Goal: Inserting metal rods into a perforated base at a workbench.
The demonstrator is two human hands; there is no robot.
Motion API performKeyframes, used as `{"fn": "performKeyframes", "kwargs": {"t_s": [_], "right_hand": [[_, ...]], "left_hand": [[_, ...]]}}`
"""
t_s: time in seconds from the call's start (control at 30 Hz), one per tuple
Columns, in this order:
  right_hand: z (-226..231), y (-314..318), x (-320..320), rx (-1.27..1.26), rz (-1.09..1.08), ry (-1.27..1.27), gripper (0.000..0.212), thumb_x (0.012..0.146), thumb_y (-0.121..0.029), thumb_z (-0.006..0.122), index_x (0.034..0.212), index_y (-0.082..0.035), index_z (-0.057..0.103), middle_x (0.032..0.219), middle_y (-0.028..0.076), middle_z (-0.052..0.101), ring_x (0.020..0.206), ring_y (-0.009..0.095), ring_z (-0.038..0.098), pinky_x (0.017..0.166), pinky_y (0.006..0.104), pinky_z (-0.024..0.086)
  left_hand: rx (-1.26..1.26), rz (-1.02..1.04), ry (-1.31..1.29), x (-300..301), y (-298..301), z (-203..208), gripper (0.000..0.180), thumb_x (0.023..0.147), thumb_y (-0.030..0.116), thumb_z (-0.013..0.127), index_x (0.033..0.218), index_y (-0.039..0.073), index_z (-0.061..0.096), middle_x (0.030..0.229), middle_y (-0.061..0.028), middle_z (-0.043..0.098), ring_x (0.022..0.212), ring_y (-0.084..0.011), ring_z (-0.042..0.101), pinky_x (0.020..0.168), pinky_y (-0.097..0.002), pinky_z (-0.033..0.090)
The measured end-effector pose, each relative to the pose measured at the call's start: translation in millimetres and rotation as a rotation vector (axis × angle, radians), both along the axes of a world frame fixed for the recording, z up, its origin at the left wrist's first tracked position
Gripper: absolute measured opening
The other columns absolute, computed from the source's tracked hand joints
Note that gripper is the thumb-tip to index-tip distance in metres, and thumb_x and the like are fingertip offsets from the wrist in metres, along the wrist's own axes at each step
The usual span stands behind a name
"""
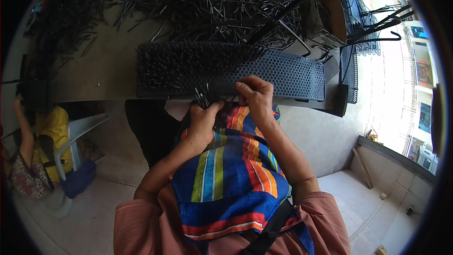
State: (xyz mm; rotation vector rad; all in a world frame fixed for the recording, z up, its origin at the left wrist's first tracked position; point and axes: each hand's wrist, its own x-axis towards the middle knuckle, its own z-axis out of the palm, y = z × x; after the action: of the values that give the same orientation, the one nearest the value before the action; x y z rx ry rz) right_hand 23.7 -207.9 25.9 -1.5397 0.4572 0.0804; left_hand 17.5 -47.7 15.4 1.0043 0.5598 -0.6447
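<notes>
My left hand (203, 123) is closed round a bundle of thin dark rods (202, 96), their ends sticking up past the thumb. To its right, my right hand (257, 98) has its thumb and fingers pinched together at the near edge of a perforated rack (288, 73). Whatever sits in that pinch is too small and dark to make out. The rack is long and dark, with rows of round holes. Many short dark pieces (184, 66) stand upright in its left and middle part; holes show bare toward the right.
A large heap of loose dark rods (226, 7) covers the table behind the rack, with more at the far left (71, 23). A black bar (302, 2) slants over the heap. At right are an open cardboard box (332, 14) and hooked rods. A person (28, 160) sits at left.
</notes>
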Motion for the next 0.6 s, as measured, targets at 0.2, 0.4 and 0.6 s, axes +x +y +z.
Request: {"fn": "performKeyframes", "kwargs": {"t_s": [0.2,0.4,0.6], "right_hand": [[15,-8,19,-0.283,-0.085,-0.487,0.009,0.084,0.007,0.067,0.092,0.004,0.069,0.085,0.002,0.062,0.068,0.006,0.056,0.056,0.0187,0.042],[0,-9,23,-0.453,-0.03,-0.559,0.012,0.082,0.01,0.067,0.092,0.004,0.07,0.083,0.003,0.063,0.066,0.006,0.056,0.057,0.0189,0.044],[-3,-6,22,-0.409,-0.046,-0.527,0.013,0.08,0.01,0.068,0.091,0.003,0.071,0.083,0.004,0.065,0.068,0.008,0.06,0.059,0.0202,0.046]], "left_hand": [[-0.095,-0.019,-0.037,-4,5,-10,0.014,0.088,0.008,0.065,0.1,0.002,0.066,0.086,-0.0092,0.07,0.074,-0.0191,0.068,0.062,-0.0312,0.052],[-0.041,-0.028,0.007,-3,5,-7,0.012,0.084,0.008,0.069,0.095,0.005,0.067,0.084,-0.0075,0.07,0.073,-0.0169,0.067,0.059,-0.0275,0.048],[-0.073,-0.044,0.066,-4,8,-12,0.014,0.084,0.008,0.069,0.097,0.006,0.067,0.086,-0.0068,0.07,0.073,-0.0166,0.067,0.061,-0.029,0.049]]}}
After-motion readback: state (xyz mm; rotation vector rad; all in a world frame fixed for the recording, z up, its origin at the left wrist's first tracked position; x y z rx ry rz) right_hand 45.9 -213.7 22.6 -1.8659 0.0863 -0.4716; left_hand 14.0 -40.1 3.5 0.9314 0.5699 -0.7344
